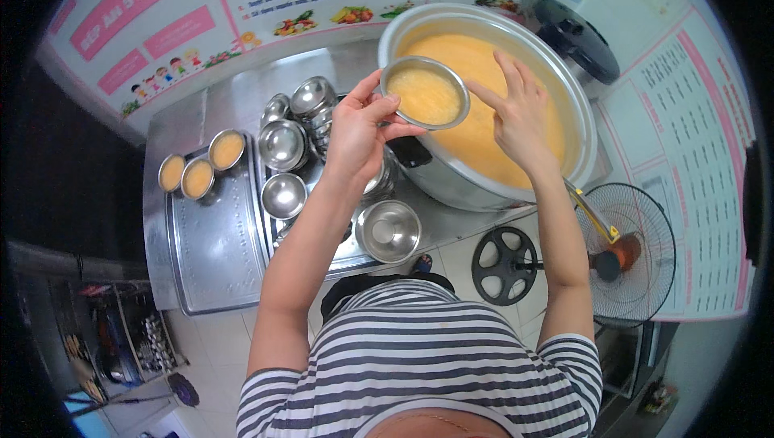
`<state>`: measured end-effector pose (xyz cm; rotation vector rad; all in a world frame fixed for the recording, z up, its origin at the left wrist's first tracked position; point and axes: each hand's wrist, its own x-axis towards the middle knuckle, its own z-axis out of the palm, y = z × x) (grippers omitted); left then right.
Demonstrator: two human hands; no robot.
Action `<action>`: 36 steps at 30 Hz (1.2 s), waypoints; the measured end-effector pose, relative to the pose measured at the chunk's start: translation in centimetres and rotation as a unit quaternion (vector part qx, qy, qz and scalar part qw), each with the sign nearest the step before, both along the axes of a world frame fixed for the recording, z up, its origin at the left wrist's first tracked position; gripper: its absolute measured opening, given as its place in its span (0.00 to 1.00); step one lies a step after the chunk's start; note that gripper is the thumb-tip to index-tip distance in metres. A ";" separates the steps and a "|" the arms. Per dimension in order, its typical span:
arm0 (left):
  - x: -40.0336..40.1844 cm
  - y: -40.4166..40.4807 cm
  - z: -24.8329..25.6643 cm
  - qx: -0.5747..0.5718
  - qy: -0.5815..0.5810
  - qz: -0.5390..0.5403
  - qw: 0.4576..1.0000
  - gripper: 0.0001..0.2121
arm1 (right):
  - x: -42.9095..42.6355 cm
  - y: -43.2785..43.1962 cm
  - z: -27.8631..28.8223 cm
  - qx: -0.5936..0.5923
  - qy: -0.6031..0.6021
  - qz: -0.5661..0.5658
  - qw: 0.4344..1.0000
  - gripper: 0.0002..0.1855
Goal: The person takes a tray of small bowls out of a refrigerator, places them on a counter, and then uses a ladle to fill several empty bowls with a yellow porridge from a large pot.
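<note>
My left hand [363, 126] grips a small metal bowl [425, 93] by its rim, level and filled with yellow-orange soup or porridge. The bowl is over the near left side of a large metal pot [465, 196] holding more of the same food [465, 54]. Above the pot is my right hand [523, 117], fingers apart, its index fingertip close to the bowl's right rim; whether they touch I cannot tell. A ladle handle [589, 211] with yellow edging leans out over the pot's near right rim. Several stacked empty metal bowls [282, 144] stand left of the pot.
At the left, a metal tray [214, 256] bears three filled small bowls [227, 149]. A larger metal bowl [388, 231] sits near the table's front edge. A standing fan [629, 250] is at the right, and a dark-lidded container [577, 39] stands behind the pot.
</note>
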<state>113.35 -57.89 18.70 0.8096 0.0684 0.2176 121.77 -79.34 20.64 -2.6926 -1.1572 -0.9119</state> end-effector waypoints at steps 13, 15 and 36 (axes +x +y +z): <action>-15.7 10.9 -7.7 0.061 0.103 0.319 0.940 0.24 | -14.3 4.3 3.8 0.372 0.527 0.454 0.614 0.31; -18.1 13.3 -10.6 0.059 0.133 0.382 0.912 0.24 | -16.1 7.1 3.5 0.314 0.546 0.638 0.442 0.37; -17.6 24.5 -25.1 -0.012 0.150 0.433 0.889 0.24 | -17.4 4.6 3.7 0.275 0.659 0.554 0.427 0.34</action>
